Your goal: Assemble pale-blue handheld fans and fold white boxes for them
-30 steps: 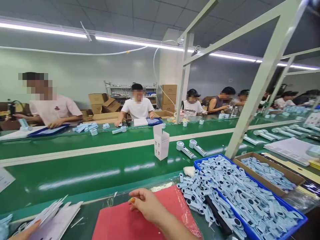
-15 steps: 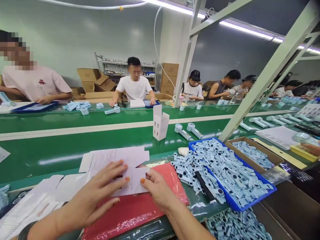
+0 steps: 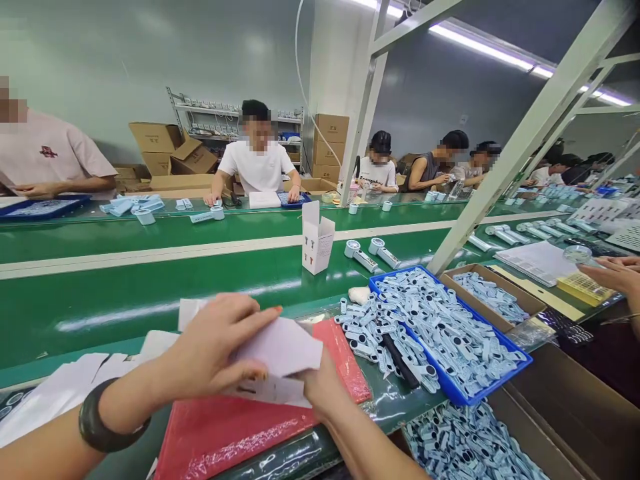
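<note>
My left hand [image 3: 215, 350] and my right hand [image 3: 320, 390] both grip a flat white cardboard box blank [image 3: 280, 353], partly folded, just above a red mat [image 3: 235, 427] on the near bench. The left fingers pinch its upper flap; the right hand is mostly hidden beneath the card. A dark bangle [image 3: 97, 427] circles my left wrist. A stack of more white blanks [image 3: 60, 393] lies to the left of my hands.
A blue tray [image 3: 500, 393] heaped with pale blue plastic parts stands right of the mat, beside a cardboard box [image 3: 530, 303] of the same parts. An upright white carton [image 3: 316, 240] and two magnifiers [image 3: 373, 253] sit on the green conveyor [image 3: 125, 293]. Several people work across the belt; another person's hands [image 3: 613, 273] reach in at right.
The view has tilted down. My left hand came in from the lower left with a white blank, and both hands have folded it up from lying flat on the mat.
</note>
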Available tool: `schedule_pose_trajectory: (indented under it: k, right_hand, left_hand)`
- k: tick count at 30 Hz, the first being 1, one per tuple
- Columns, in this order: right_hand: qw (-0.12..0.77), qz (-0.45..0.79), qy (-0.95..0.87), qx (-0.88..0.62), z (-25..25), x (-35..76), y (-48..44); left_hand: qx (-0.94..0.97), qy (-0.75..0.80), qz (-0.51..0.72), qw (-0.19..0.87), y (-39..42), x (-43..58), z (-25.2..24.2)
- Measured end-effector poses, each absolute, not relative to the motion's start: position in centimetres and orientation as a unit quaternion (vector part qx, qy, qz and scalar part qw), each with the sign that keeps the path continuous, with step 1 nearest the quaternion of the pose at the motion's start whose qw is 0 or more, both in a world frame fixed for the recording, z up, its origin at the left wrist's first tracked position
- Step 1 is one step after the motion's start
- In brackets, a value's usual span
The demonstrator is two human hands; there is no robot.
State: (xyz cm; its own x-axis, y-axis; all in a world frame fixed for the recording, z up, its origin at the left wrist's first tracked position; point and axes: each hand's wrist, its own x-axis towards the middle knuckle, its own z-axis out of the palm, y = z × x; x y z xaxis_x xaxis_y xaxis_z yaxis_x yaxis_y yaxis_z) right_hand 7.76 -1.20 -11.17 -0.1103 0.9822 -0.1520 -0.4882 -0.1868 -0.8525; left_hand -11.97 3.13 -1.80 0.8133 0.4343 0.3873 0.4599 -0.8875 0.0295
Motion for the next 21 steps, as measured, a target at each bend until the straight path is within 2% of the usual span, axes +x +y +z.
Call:
schedule_pose_trajectory:
  k: [3,5,7,8,10,12,13,15,21]
  right_hand:
    - [0.557,0.655,-0.291,-0.419,-11.4,9.4,0.3]
    - [0.559,0.661,-0.288,-0.409,-10.5,10.6,0.7]
    - [0.611,0.624,-0.313,-0.373,-8.7,11.6,0.2]
    - [0.654,0.57,-0.349,-0.355,-7.7,11.9,-0.3]
    - [0.722,0.384,-0.47,-0.332,-6.1,11.9,-1.5]
    - [0.715,0.178,-0.597,-0.316,-5.1,11.4,-2.7]
    - [0.698,0.108,-0.638,-0.306,-5.0,11.0,-3.0]
    - [0.687,0.047,-0.666,-0.287,-4.9,10.1,-3.4]
    - [0.698,0.027,-0.646,-0.308,-5.0,9.6,-3.5]
  left_hand:
    - [-0.958,-0.255,-0.128,0.013,1.7,-11.4,-2.5]
    - [-0.942,-0.298,-0.155,-0.003,1.8,-11.5,-2.9]
    - [-0.908,-0.35,-0.224,-0.04,2.6,-11.9,-2.8]
    - [-0.888,-0.373,-0.259,-0.067,3.0,-12.1,-2.5]
    - [-0.855,-0.396,-0.314,-0.112,3.6,-12.1,-1.8]
    - [-0.848,-0.38,-0.346,-0.131,3.7,-11.5,-1.3]
    - [-0.851,-0.365,-0.355,-0.131,3.6,-11.1,-1.2]
    - [-0.859,-0.337,-0.369,-0.111,3.4,-10.2,-1.4]
    - [-0.877,-0.259,-0.403,0.035,3.3,-8.9,-2.2]
